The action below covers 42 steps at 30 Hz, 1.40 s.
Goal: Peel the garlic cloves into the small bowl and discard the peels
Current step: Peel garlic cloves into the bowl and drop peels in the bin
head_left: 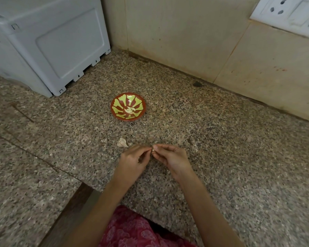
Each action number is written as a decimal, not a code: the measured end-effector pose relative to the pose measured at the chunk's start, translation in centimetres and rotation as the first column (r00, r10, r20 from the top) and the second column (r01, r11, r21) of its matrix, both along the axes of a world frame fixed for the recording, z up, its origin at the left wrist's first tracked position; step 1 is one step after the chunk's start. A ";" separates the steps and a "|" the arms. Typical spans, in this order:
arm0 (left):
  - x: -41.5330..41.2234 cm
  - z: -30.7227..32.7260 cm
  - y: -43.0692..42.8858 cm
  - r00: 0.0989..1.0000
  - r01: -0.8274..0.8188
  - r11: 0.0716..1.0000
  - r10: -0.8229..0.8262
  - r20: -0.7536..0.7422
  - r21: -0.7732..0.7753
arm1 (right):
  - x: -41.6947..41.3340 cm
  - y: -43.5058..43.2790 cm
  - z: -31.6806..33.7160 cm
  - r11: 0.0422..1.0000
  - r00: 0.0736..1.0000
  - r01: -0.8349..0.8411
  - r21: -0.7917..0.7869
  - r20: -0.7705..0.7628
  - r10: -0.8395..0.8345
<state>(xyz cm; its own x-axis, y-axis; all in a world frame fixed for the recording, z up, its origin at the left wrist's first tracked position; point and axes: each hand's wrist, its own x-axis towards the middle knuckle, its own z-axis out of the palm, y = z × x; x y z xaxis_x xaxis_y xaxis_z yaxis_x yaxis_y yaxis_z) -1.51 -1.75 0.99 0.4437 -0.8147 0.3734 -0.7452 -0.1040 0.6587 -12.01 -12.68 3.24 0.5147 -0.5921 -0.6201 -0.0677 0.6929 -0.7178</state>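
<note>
Over counter | left hand, right hand pinch garlic clove | mostly hidden

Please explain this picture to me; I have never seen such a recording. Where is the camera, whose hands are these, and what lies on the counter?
There is no machine here, and only one picture. A person wears the camera on the head, so it looks forward and down at that person's own two bare hands. The left hand and the right hand meet above a speckled stone counter. Their fingers pinch a small clove between them, apparently to peel it. Just beyond the left hand, a pale garlic piece lies on the counter. Farther away stands a small red and green bowl with a few peeled cloves inside. At the top left is a white appliance; at the top right is a wall socket.
</note>
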 end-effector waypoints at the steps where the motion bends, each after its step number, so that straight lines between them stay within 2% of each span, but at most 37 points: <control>1: -0.1 0.0 0.0 1.000 -0.009 1.000 0.009 -0.011 -0.003 | 0.0 0.0 0.1 1.000 1.000 0.002 0.003 0.005 -0.002; 10: 1.0 -0.4 -0.5 0.982 -0.181 0.983 0.182 -0.043 0.023 | -0.8 -0.8 0.4 0.991 0.993 -0.117 0.069 -0.002 0.118; 17: 0.1 -0.8 -0.5 0.987 -0.099 0.988 0.113 -0.115 0.120 | -1.2 -0.7 -0.3 0.995 0.997 -0.073 0.068 0.031 0.071; 21: -0.6 -0.7 -0.8 0.972 -0.144 0.983 0.161 -0.171 0.111 | -1.1 -0.5 -0.5 0.999 0.999 -0.043 -0.022 0.028 0.044; 26: -0.7 -0.6 -1.2 0.948 -0.188 0.979 0.203 -0.246 0.081 | -1.0 -0.2 -1.0 0.979 0.998 -0.053 -0.197 -0.046 0.045; 34: -0.8 -0.7 -1.2 0.998 -0.057 0.992 0.057 0.001 0.116 | -1.0 -0.2 -1.2 0.899 0.987 -0.112 -0.423 -0.152 0.051; 39: -1.2 -1.3 -1.4 0.995 -0.096 0.984 0.097 0.003 0.152 | -0.8 0.2 -1.7 0.768 0.960 -0.204 -0.606 -0.279 0.035; 42: -1.1 -1.2 -1.4 0.993 -0.098 0.980 0.107 -0.041 0.174 | -0.8 0.2 -1.7 0.738 0.949 -0.237 -0.632 -0.313 0.036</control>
